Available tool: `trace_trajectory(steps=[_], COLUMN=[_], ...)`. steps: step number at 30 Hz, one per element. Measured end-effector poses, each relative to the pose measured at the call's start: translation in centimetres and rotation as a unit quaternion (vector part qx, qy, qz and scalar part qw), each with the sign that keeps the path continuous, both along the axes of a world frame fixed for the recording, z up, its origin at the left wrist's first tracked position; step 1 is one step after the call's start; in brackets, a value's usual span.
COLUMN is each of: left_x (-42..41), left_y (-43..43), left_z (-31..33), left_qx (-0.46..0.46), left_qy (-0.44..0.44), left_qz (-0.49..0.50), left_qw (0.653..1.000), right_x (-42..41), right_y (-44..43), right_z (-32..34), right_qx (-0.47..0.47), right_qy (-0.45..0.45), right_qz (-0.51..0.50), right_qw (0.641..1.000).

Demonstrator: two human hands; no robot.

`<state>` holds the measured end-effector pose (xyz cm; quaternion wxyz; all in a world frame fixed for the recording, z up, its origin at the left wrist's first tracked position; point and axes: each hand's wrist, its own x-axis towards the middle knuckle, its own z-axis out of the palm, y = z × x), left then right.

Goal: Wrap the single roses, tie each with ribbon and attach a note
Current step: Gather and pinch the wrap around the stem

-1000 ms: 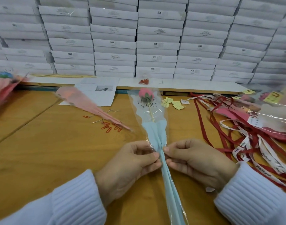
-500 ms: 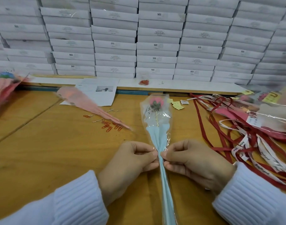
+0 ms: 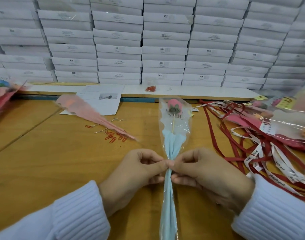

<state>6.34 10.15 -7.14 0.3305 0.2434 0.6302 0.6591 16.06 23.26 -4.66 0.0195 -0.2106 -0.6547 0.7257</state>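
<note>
A pink rose on a thin stick lies in a clear and light-blue sleeve in the middle of the wooden table, bloom pointing away from me. My left hand and my right hand pinch the sleeve from both sides at its narrow waist, gathering it tight. A heap of red and white printed ribbons lies to the right. Yellow note tags sit at the far right.
An empty pink sleeve lies to the left over a printed sheet, with red paper clips beside it. Wrapped roses lie at the right edge, more at the far left. White boxes are stacked behind the table.
Both hands have squeezed the sleeve tighter at its middle and the rose has slid nearer to me; the blue part now bunches into folds above my fingers.
</note>
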Motion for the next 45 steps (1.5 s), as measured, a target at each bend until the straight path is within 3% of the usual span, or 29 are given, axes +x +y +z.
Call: trace_trajectory(steps=[15,21,27,32,37,45], left_x=[0.6,0.7,0.9,1.4,1.4,1.6], left_y=[0.3,0.1,0.3,0.0,-0.3,0.0], left_z=[-0.1,0.0,0.2,0.0,0.5,0.2], left_qx=[-0.009,-0.001,0.005,-0.027,-0.033,-0.006], left_qy=[-0.06,-0.08,-0.069,-0.022,-0.022,-0.003], left_qz=[-0.052,-0.017,0.025,-0.033,-0.058,-0.017], left_qw=[0.997,0.997,0.997,0.999,0.998,1.0], right_x=[0.1,0.4,0.6,0.6,0.3,0.4], right_y=[0.2,0.0,-0.2,-0.3,0.2,0.5], right_z=[-1.0,-0.6,-0.1,-0.2,-0.4,-0.5], right_qx=[0.03,0.077,0.096,0.148,0.104,0.042], right_qy=[0.024,0.034,0.054,0.024,0.002,-0.032], right_qz=[-0.032,-0.001,0.006,0.04,0.046,0.013], right_qw=[0.999,0.996,0.994,0.988,0.993,0.999])
